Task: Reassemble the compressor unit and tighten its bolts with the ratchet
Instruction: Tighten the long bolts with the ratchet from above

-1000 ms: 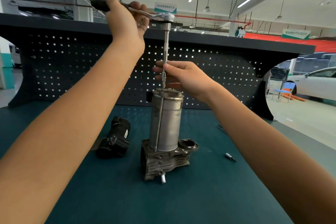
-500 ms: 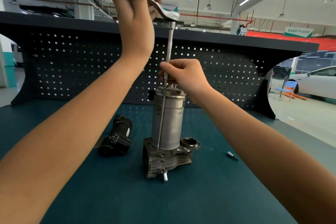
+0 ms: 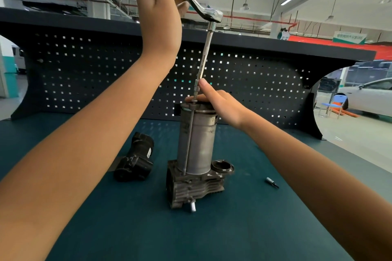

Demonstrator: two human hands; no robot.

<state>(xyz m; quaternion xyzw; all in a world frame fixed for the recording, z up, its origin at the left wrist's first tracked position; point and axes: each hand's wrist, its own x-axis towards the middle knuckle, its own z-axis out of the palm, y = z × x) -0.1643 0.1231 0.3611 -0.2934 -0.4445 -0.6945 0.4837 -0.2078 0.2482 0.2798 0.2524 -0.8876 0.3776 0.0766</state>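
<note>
While the left hand (image 3: pixel 161 6) is raised high with its fingers wrapped tightly round the black grip of the ratchet (image 3: pixel 212 15), the right hand (image 3: pixel 220 105) sits low and mostly spread, grasping nothing. Its thumb stands straight up against the side of the slim extension bar (image 3: pixel 204 57), and its fingers lie flat across the top cap of the compressor unit (image 3: pixel 197 140) behind the bar. The bar slants down from the ratchet's chrome head to the head of a long bolt (image 3: pixel 188 137), which runs down the outside of the grey cylinder into the finned base casting. The compressor unit stands upright on the teal workbench mat (image 3: pixel 212 229), directly beneath the right hand and well below the left. A round open port (image 3: pixel 222 168) sits on the base beside the cylinder, its inside too dark to read. On the mat to the left of the unit lies a black housing (image 3: pixel 135 163) on its side, apart from the base; to the right, also apart, lies a small bit socket (image 3: pixel 271 182). Behind the mat rises a dark pegboard (image 3: pixel 95 74), and beyond its right end stand a white car (image 3: pixel 371 93) and a blue chair (image 3: pixel 337 101).
</note>
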